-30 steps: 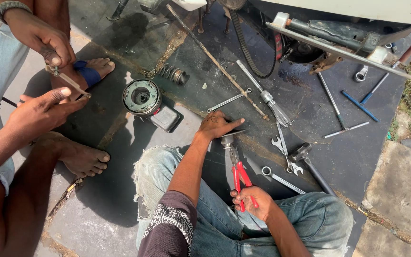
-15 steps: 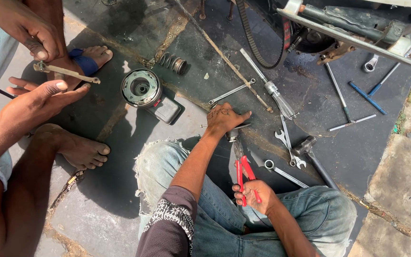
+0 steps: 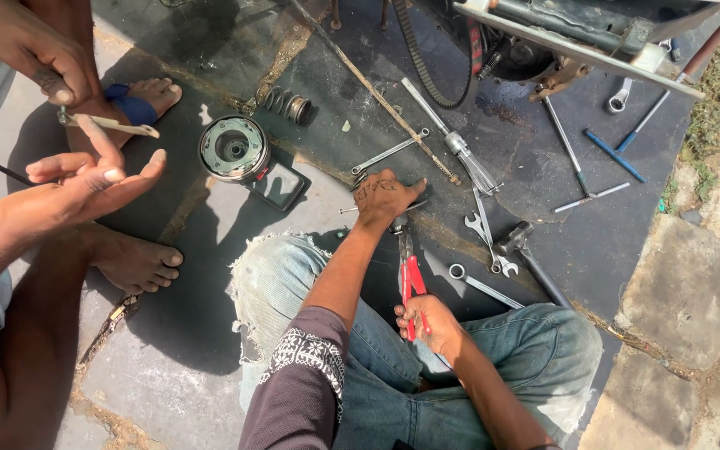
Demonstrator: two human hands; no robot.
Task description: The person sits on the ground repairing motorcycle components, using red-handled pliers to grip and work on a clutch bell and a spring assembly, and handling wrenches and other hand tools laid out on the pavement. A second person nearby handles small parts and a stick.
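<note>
Our right hand [image 3: 428,321] grips red-handled steel pliers [image 3: 410,279]; our left hand [image 3: 385,198], fingers curled, presses a small metal part we cannot identify on the oily ground [image 3: 543,225].

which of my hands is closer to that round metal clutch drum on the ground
Left. Your left hand rests on the ground a short way right of the round clutch drum. Your right hand is farther, down by your lap, gripping the red-handled pliers.

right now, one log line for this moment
left hand on ground by wrench | right hand grips red pliers | drum untouched
</note>
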